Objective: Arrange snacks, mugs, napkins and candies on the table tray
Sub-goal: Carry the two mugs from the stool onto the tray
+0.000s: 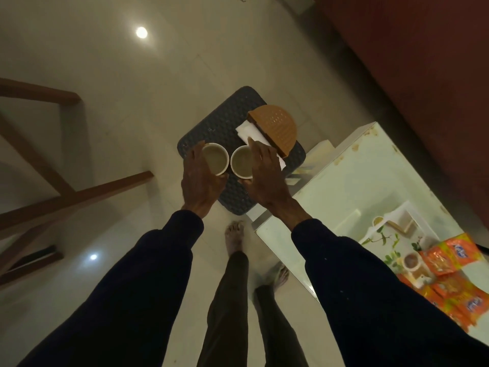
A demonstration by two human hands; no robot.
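Two mugs: I am watching the left mug (215,159) and right mug (241,162) sitting side by side, rims just apart, over the tray's 6 o'clock part. I cannot tell whether they are standing on it or hanging above it.
Left hand (202,178): its fingers are wrapping the left mug from 9 o'clock, keeping it upright.
Right hand (267,178): it is clamping the right mug from 3 o'clock in the same way.
Tray (225,123): I cannot tell what is bearing it. Its 4 o'clock edge is lying beside the table (357,176).
Holder (277,128): it is occupying 2 o'clock, with the napkins (248,131) against it and close to the right fingertips.
Room: bare tray is showing from 9 to 12 o'clock, and I am judging that as space for the snacks (449,260), which are waiting well apart on the table.
Edges: the left mug is sitting nearest the 7 o'clock rim, so I am favouring a nudge inward.
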